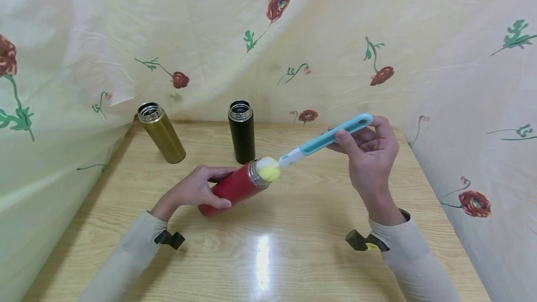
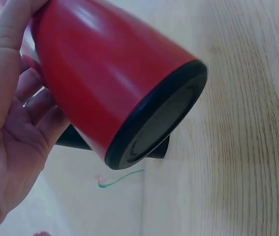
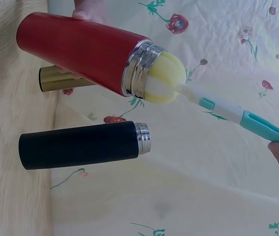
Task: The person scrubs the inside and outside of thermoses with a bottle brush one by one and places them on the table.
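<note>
A red thermos flask with a steel neck lies tilted in my left hand, its mouth raised toward the right. Its dark base faces the left wrist camera. My right hand pinches the teal handle of a bottle brush between thumb and fingers. The brush's yellow and white sponge head sits at the flask's mouth, bulging out over the steel rim. Whatever part of the sponge is inside the neck is hidden.
Behind the red flask stands a black thermos flask, lidless. A gold thermos flask, also lidless, stands at the back left. All are over a wooden table. Flower-printed cloth hangs behind and at both sides.
</note>
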Action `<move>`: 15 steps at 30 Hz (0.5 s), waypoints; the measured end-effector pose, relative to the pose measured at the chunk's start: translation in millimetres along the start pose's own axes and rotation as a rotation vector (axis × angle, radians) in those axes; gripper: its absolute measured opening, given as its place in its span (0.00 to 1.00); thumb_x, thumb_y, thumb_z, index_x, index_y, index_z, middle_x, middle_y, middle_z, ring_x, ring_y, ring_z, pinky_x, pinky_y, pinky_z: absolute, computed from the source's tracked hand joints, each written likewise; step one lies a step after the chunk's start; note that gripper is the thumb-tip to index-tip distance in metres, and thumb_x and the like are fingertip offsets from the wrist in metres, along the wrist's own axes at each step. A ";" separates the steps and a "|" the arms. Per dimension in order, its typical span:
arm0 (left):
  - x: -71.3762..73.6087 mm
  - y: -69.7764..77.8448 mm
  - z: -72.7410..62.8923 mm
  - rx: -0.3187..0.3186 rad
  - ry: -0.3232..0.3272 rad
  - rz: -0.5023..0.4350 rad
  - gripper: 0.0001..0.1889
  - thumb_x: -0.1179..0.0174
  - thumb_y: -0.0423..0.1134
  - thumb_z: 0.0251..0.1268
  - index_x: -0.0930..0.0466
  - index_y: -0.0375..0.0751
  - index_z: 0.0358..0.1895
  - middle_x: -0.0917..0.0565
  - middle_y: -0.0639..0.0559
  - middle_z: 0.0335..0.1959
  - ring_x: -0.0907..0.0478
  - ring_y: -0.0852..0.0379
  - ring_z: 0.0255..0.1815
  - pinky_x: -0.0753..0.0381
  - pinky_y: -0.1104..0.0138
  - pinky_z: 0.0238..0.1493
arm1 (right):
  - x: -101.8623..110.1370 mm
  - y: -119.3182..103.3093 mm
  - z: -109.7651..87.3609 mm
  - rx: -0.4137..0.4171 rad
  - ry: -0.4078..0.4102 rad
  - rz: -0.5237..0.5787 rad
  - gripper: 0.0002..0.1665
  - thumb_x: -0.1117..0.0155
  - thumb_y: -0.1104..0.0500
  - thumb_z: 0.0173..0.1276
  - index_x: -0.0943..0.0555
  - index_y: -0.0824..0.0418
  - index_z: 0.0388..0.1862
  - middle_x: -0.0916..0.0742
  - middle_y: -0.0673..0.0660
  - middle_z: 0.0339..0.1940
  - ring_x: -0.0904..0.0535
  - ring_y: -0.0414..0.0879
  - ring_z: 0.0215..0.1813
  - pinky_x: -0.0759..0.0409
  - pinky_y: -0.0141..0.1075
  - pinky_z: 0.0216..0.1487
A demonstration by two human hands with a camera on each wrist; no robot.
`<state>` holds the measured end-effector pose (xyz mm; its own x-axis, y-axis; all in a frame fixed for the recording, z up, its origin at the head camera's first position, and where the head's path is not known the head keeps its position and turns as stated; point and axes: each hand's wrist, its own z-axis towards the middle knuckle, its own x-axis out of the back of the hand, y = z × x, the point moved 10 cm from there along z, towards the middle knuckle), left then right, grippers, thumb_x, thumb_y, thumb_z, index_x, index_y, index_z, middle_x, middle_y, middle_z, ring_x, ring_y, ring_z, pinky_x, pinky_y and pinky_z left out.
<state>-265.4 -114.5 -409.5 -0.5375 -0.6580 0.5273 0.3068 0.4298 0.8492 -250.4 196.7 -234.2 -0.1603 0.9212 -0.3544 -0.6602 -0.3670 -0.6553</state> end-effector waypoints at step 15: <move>7.0 0.6 -3.7 -0.008 0.076 0.040 0.41 0.20 0.45 0.51 0.26 0.48 0.72 0.15 0.50 0.59 0.18 0.49 0.56 0.15 0.49 0.54 | 6.2 -11.7 3.5 0.033 0.058 0.008 0.14 0.36 0.83 0.61 0.26 0.79 0.44 0.10 0.68 0.32 0.10 0.56 0.34 0.12 0.46 0.36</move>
<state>-266.1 -121.2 -405.3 -0.4639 -0.6853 0.5614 0.3331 0.4523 0.8273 -246.2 207.2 -226.3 -0.1229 0.9090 -0.3982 -0.6830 -0.3686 -0.6305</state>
